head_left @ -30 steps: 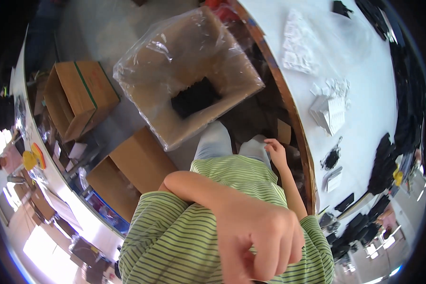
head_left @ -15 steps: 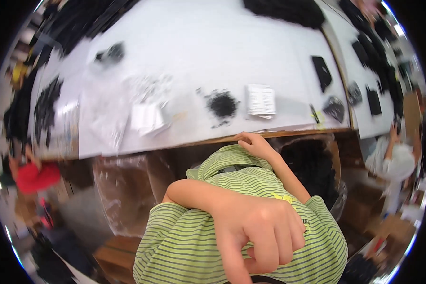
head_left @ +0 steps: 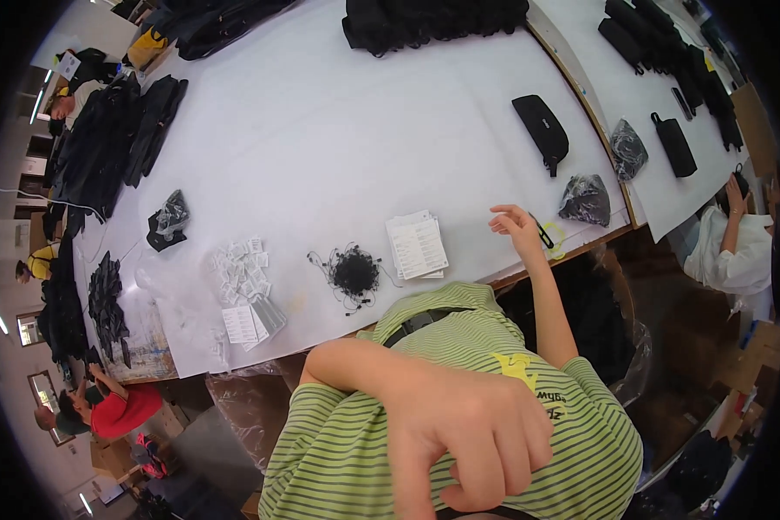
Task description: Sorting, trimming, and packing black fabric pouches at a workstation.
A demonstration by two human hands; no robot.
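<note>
My left hand [head_left: 477, 442] is raised close to the camera, its fingers curled in with nothing visible in them. My right hand [head_left: 513, 224] reaches out over the front edge of the white table [head_left: 338, 147], fingers apart and empty. It hovers just left of small yellow-handled snips [head_left: 549, 237]. A stack of white paper tags [head_left: 418, 245] lies to the left of that hand. Further left are a tangle of black strings [head_left: 355, 271] and scattered small white labels [head_left: 241, 270]. My green striped shirt [head_left: 364, 451] fills the lower view.
Black pouches [head_left: 542, 130] and clear bags of black items [head_left: 585, 199] lie at the right of the table; black goods are piled at the back [head_left: 433, 17] and left [head_left: 104, 147]. A person in white [head_left: 728, 243] sits right, one in red [head_left: 117, 407] lower left.
The view has swung from a plastic-lined cardboard box on the floor up to the white table. My right hand has lifted from my lap to the table edge; my left hand stays raised.
</note>
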